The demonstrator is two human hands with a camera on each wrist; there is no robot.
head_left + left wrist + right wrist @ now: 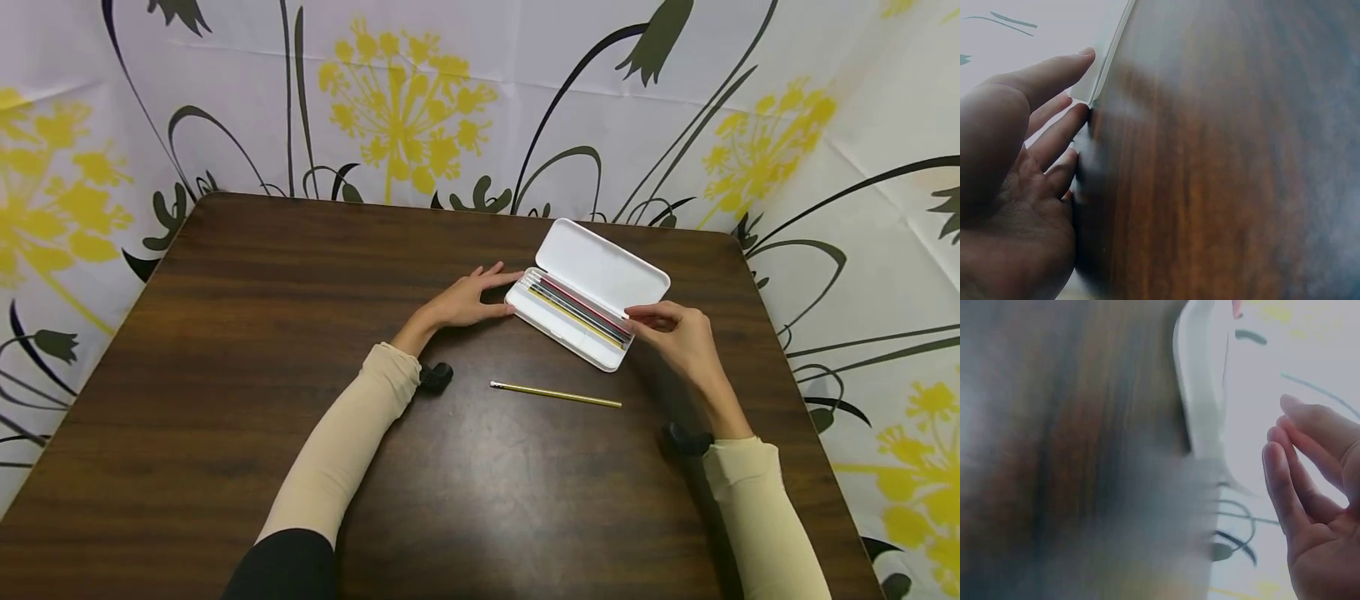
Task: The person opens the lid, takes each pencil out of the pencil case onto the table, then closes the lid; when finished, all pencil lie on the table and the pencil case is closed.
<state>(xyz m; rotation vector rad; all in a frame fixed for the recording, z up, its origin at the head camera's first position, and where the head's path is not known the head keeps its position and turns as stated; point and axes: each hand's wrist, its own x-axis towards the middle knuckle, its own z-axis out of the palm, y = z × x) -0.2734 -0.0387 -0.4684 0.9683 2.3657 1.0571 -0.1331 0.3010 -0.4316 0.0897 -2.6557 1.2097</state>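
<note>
A white pencil case (555, 331) lies angled on the table with its lid (606, 267) folded back. Inside, several pencils (579, 310), among them yellow, dark and red ones, lie lengthwise. My left hand (459, 302) touches the case's left end, thumb and fingers extended around the corner. In the left wrist view, the fingertips meet the case edge (1107, 69). At the right end, my right hand (678, 333) hovers with fingers gently bent over the pencil ends. The right wrist view shows nothing between thumb and fingertips. A gold pencil (557, 394) lies in front of the case.
The brown wooden table (262, 375) ends behind the case against a white flowered cloth (450, 100). That cloth also hangs along both sides. A small black device sits at each wrist, close over the tabletop.
</note>
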